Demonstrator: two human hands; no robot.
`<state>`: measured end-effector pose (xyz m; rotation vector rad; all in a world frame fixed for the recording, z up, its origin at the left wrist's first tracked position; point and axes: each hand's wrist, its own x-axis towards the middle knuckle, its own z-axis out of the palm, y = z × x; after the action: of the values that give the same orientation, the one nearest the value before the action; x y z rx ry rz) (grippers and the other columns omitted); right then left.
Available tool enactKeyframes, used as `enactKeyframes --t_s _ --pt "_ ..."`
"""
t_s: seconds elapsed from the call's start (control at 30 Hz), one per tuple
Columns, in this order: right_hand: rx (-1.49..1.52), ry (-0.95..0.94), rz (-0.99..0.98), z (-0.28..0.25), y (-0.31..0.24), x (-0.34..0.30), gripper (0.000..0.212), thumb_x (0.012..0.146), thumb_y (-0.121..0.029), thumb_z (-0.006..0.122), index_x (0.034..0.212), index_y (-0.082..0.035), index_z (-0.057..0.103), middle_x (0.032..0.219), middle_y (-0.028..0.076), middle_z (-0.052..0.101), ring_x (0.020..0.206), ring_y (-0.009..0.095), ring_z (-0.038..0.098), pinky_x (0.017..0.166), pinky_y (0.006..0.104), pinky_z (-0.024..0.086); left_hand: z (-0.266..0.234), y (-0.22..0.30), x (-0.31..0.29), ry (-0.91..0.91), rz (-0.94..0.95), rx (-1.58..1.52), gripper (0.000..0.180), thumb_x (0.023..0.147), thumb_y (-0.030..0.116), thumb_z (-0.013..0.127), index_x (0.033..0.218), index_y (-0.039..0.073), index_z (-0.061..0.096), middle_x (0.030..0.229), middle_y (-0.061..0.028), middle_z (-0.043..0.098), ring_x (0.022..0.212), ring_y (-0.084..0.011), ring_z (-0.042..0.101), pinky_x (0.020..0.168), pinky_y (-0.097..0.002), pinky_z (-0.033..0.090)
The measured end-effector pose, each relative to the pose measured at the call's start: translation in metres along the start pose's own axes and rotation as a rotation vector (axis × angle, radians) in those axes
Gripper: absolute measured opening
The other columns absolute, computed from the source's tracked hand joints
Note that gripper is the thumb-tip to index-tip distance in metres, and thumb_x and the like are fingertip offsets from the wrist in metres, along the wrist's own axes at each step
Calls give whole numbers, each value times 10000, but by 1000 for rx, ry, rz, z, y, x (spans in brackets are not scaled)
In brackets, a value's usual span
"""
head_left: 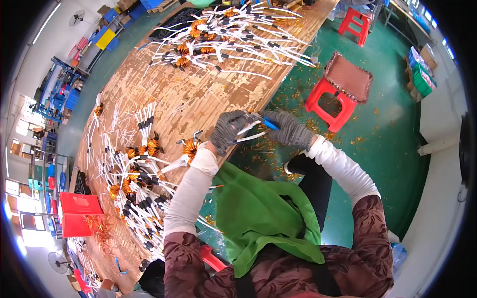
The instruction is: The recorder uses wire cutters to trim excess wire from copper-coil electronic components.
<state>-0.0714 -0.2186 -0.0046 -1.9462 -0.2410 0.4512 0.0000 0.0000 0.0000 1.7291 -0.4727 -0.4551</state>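
Both gloved hands meet over the near edge of the wooden table. My left hand (228, 131), in a grey glove, is closed on white-sleeved wires (251, 136) that stick out toward the right. A copper-wound coil (190, 148) lies by my left wrist; whether these wires belong to it is hidden. Closed in my right hand (290, 130) is a blue-handled hand tool (270, 124), which looks like pliers or cutters. Its jaws are beside the wire ends between my hands, too small to make out clearly.
Coils with white-sleeved wires heap at the table's far end (218, 39) and left side (144, 198). A red box (79, 211) stands at the left. Beyond the table edge are a red stool with a brown cushion (348, 77) and another red stool (355, 26).
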Motion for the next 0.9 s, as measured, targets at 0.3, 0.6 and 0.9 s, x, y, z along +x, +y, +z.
enactKeyframes --t_s 0.3,0.6,0.9 --pt "-1044 447 -649 -19 -12 14 654 651 -241 655 1262 -123 455 967 114 550 927 286 515 909 444 353 -23 3 2 -351 -164 -175 349 768 233 631 1034 8 612 714 5 569 624 -62 478 543 -204 383" --pt "-145 347 -184 21 8 1 501 692 -87 606 1189 -98 542 728 51 568 662 139 539 606 273 449 10 -4 -2 -45 231 151 280 800 247 627 938 4 612 709 -90 618 608 -181 554 563 -312 439" --pt "267 302 18 34 13 -22 541 654 -54 607 1191 -94 552 763 -5 555 666 83 489 625 243 432 27 -28 6 72 257 587 447 761 470 622 831 29 637 647 -169 597 606 -334 578 576 -405 435"
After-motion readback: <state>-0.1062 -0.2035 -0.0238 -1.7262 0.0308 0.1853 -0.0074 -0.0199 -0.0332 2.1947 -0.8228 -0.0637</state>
